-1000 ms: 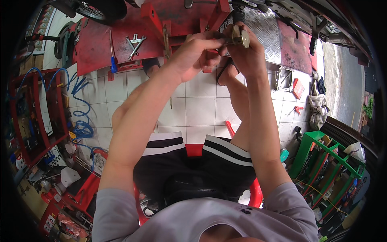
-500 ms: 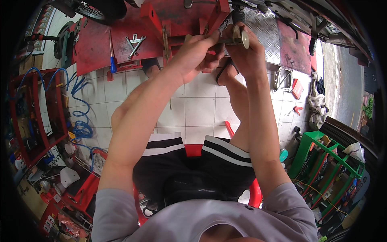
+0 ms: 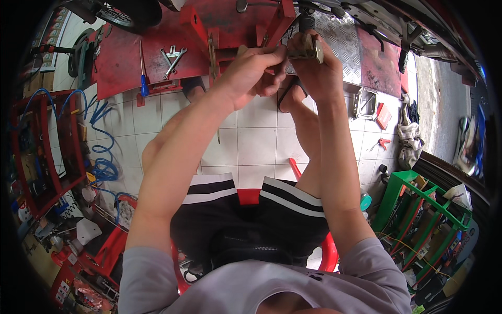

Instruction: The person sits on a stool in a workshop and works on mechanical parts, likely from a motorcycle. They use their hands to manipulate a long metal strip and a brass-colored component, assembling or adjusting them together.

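A dull, brass-toned metal part with a round flat disc (image 3: 318, 51) is in my right hand (image 3: 319, 70), its fingers wrapped round it. Just to its left, my left hand (image 3: 250, 76) is closed, the thumb and forefinger pressed together close to the part's inner end. Whatever lies between those left fingertips is too small and too hidden to name. Both hands are held up over the edge of the red work platform (image 3: 123, 60), in front of a red metal stand (image 3: 196, 29).
A blue-handled screwdriver (image 3: 144, 78) and crossed wrenches (image 3: 174, 62) lie on the platform's left part. A coiled blue hose (image 3: 106, 170) hangs at left. Red-handled pliers (image 3: 383, 142) lie on the tiled floor beside a green rack (image 3: 400, 183). A motorcycle wheel (image 3: 128, 15) stands at far left.
The metal part has turned in my right hand, so its disc shows more edge-on. My left fingertips stay close to it. A blurred shape has appeared on the road at right.
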The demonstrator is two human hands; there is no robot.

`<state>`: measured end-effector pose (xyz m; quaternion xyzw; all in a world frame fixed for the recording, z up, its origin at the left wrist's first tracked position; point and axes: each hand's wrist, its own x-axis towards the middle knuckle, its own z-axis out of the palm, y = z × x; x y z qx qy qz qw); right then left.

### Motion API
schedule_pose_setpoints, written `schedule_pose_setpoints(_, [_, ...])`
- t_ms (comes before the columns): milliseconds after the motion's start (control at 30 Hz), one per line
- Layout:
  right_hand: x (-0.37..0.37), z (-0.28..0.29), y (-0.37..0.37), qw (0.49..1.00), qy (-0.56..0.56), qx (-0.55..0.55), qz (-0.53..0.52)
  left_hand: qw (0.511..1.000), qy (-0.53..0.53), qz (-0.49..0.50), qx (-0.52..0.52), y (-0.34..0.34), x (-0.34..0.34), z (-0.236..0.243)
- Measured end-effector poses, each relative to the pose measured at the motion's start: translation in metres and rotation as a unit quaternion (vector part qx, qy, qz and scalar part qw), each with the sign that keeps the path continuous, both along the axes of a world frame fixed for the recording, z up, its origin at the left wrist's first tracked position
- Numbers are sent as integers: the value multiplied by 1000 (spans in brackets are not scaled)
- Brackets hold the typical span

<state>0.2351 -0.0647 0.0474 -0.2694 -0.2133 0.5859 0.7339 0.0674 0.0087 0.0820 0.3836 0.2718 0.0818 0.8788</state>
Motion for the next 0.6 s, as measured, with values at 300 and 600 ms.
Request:
schedule_pose_setpoints(300, [-5, 6, -1, 1000, -15, -23, 2, 998, -58, 13, -24, 5, -1, -5])
schedule_pose_setpoints(600, [-2, 3, -1, 1000, -13, -12, 7, 998, -52, 30, 12, 1, 1, -6])
